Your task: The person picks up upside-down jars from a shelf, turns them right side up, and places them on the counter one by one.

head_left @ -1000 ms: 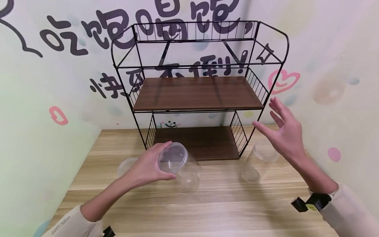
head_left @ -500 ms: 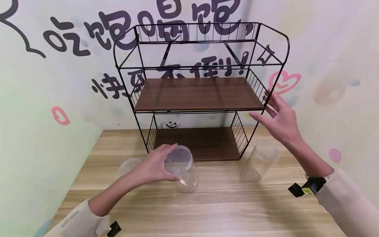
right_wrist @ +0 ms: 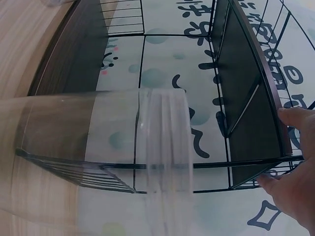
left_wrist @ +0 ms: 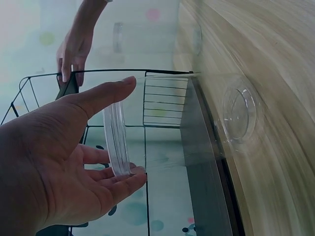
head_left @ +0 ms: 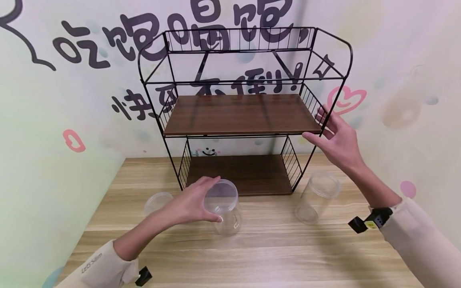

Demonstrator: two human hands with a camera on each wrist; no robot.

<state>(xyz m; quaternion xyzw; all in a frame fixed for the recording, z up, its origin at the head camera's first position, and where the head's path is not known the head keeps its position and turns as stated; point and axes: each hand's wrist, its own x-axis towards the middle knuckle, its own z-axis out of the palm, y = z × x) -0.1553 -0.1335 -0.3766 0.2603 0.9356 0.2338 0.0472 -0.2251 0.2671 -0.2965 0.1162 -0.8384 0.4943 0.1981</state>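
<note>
A clear plastic jar (head_left: 229,225) with a translucent lid (head_left: 223,196) stands on the table in front of the rack. My left hand (head_left: 189,204) holds it round the lid, thumb on one side and fingers on the other, as the left wrist view also shows. A black wire rack with brown boards (head_left: 237,114) stands against the wall. My right hand (head_left: 340,146) grips its right side at the middle board; the thumb lies at the front edge and the fingers reach behind the side wires. Below that hand stands another clear jar (head_left: 318,196), large in the right wrist view.
A third clear container (head_left: 157,200) stands left, partly hidden by my left forearm. The rack's lower board (head_left: 248,172) lies just above the wooden table (head_left: 270,256). The top tier is an open frame with no board. A wall with printed characters rises behind.
My right hand has moved left and in, from open beside the rack to gripping its side. My left hand and the jar have shifted slightly right; the jar now looks more upright.
</note>
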